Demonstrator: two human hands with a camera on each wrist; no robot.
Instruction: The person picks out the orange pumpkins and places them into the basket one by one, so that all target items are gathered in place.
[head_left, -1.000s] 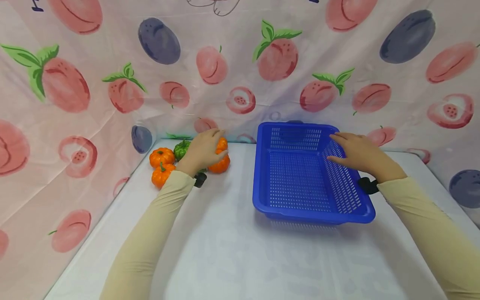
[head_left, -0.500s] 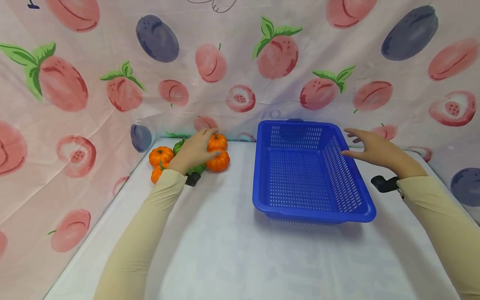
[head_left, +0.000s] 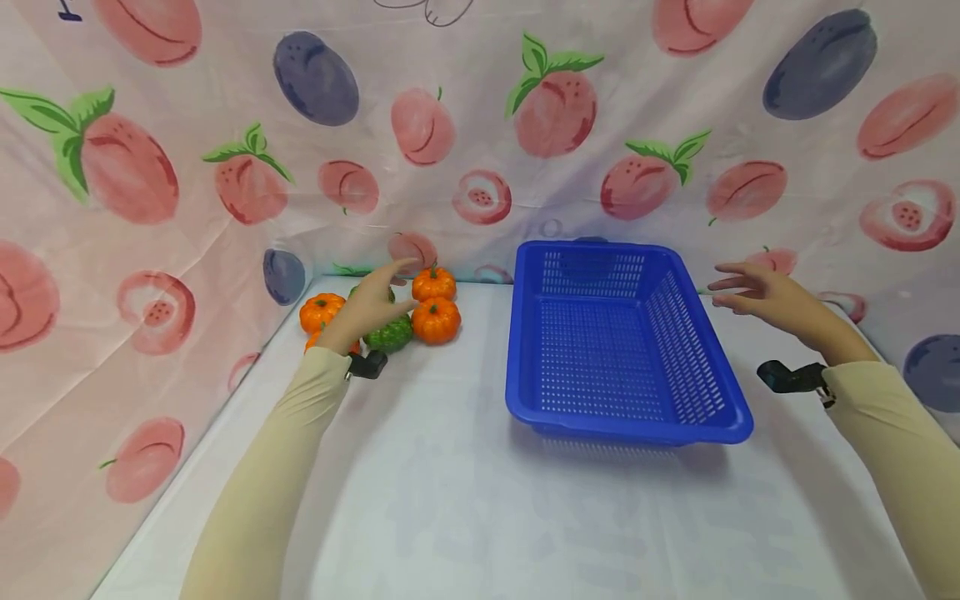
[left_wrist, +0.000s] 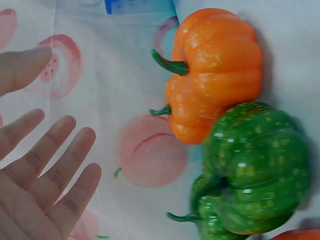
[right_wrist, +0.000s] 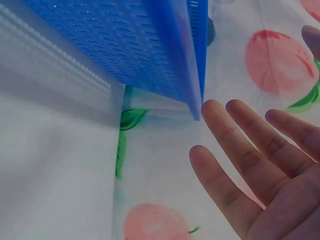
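Observation:
My left hand (head_left: 369, 310) hovers over a cluster of small pumpkins at the back left, fingers extended, holding nothing. Two orange pumpkins (head_left: 436, 321) stand to its right, one behind the other. Partly under the hand are green pumpkins (head_left: 390, 333); more orange ones (head_left: 321, 312) lie to its left, partly covered by the hand and wrist. In the left wrist view the spread fingers are apart from the orange (left_wrist: 220, 60) and green (left_wrist: 257, 170) pumpkins. My right hand (head_left: 780, 304), its fingers loosely extended, is in the air right of a blue plastic basket (head_left: 630, 429), not touching it.
The basket holds nothing and stands right of centre on a white-covered table (head_left: 450, 500). A fruit-print cloth (head_left: 480, 125) hangs behind the table and along its left side. Each wrist wears a small black camera (head_left: 791, 377).
My left hand has drawn back leftward, uncovering the right-hand orange pumpkins and a green one. My right hand has moved right, from over the basket's right rim to beside it.

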